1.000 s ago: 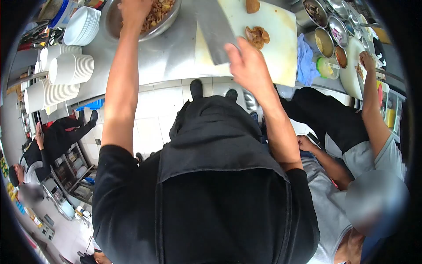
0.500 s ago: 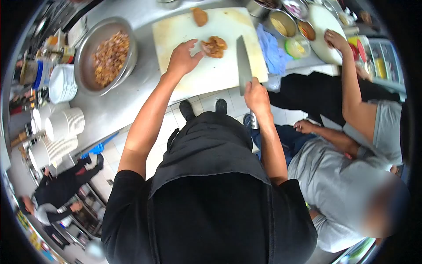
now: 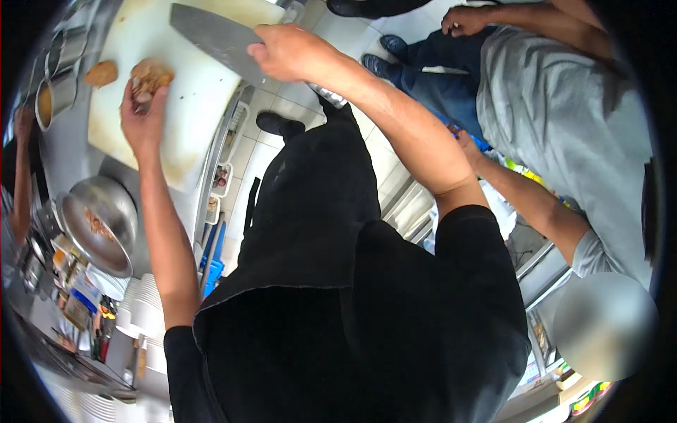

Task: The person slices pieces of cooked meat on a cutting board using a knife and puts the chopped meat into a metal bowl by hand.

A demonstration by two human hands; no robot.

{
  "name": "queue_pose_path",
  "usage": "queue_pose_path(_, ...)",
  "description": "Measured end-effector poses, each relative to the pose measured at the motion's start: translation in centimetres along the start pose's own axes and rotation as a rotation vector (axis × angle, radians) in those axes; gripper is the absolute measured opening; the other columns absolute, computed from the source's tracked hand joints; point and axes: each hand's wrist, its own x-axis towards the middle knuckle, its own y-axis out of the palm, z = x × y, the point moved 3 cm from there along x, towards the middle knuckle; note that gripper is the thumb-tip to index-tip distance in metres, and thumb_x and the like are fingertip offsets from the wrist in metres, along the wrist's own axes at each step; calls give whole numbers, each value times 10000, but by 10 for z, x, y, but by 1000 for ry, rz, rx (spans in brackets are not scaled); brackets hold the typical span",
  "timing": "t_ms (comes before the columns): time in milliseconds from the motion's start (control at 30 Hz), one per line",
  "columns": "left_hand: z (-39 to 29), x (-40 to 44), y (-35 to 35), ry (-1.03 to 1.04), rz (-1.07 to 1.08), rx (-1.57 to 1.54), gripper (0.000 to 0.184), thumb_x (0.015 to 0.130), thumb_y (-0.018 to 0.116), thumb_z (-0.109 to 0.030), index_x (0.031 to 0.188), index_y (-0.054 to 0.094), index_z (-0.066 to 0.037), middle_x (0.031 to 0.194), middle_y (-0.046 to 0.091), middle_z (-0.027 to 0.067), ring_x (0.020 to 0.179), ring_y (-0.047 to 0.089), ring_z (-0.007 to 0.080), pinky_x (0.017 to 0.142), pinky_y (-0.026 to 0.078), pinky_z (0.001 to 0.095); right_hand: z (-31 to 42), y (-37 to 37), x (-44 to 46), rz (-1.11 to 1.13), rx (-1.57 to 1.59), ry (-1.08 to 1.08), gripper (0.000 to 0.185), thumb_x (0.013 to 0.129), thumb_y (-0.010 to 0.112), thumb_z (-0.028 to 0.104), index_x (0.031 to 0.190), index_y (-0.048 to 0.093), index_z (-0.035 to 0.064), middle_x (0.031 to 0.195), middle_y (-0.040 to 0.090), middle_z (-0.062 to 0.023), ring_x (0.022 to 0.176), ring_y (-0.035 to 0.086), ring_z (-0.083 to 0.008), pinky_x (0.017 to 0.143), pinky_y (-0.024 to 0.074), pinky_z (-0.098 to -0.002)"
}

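On the white cutting board (image 3: pixel 190 134), my left hand (image 3: pixel 143 123) has its thumb and fingers closed around the near side of a browned piece of meat (image 3: pixel 153 72) that looks like chicken. A second, smooth brown piece of meat (image 3: pixel 101 73) lies apart from it, near the board's far edge. My right hand (image 3: pixel 296 53) grips a broad-bladed cleaver (image 3: pixel 218 41); its blade lies over the board's right part, to the right of the meat and apart from it. The handle is hidden in my fist.
A large steel bowl (image 3: pixel 116 204) with meat pieces stands left of the board. Stacked white bowls (image 3: pixel 146 303) are nearer on that side. Metal pots (image 3: pixel 60 95) sit beyond the board. A person in a grey shirt (image 3: pixel 543 134) is close on my right.
My view has swung, so the board now appears at the upper left. My left hand, open beside the meat before, has closed on it. The cleaver stays in my right hand.
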Motion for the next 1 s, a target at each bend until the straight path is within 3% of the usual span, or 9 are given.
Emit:
queue_pose_path(100,-11,-12,-1,-100,18,26,715,784,844,-168,1366,494,56,1136,663,133,944,645,149,844,512,249,-10,20,7,-140,-17,-130,368,966,531,303,1042,615,-47,865,675,-270,828,675,-420,772,528,-492)
queue_pose_path(200,0,-9,-8,-87,72,-216,665,792,832,-101,1345,501,63,1120,669,115,947,644,130,845,523,248,3,14,-3,-107,-61,-107,364,964,528,301,1082,613,-32,885,669,-285,904,653,-448,817,514,-507)
queue_pose_path(267,-4,-19,-15,-175,137,-121,704,784,838,-106,1365,480,68,1091,680,111,934,646,124,816,530,240,14,13,-12,-140,-129,-103,326,959,531,273,1071,602,-25,860,661,-285,869,645,-465,785,511,-525)
queue_pose_path(367,5,-47,-25,-91,153,-24,795,726,870,-119,1395,462,20,953,651,20,825,614,89,757,538,246,36,13,-33,-156,-173,-157,261,954,543,230,1001,576,-25,798,638,-290,810,629,-480,720,491,-559)
queue_pose_path(467,1,-70,-31,-66,61,-55,738,747,859,-169,1370,490,-28,1190,632,111,906,626,146,790,536,290,74,20,-58,-199,-221,-250,195,957,530,165,932,552,-28,698,618,-281,710,633,-477,659,500,-561)
queue_pose_path(600,-9,-78,-35,61,-79,-29,526,738,800,-134,1216,598,-42,1163,595,113,949,618,179,753,529,308,112,34,-86,-160,-226,-353,178,953,543,142,918,542,-32,621,587,-282,652,622,-491,579,491,-557)
queue_pose_path(667,-19,-76,-39,50,-116,-17,477,713,756,-97,1164,615,-37,1187,569,131,1014,599,228,819,521,339,120,37,-90,-95,-254,-321,183,956,533,143,912,539,-35,636,593,-296,670,624,-498,617,496,-565)
queue_pose_path(767,-22,-68,-38,368,-219,84,379,665,679,-55,1035,603,-26,1123,569,140,1047,556,321,942,476,373,128,42,-85,-31,-291,-328,198,961,518,145,928,547,-48,659,606,-301,703,637,-496,655,503,-564)
queue_pose_path(1000,-22,-71,-40,297,-144,55,312,657,656,-44,961,592,-21,1027,557,145,1022,567,321,910,473,376,139,38,-82,195,-418,-247,264,969,492,152,993,563,-102,758,642,-320,785,656,-492,744,511,-558)
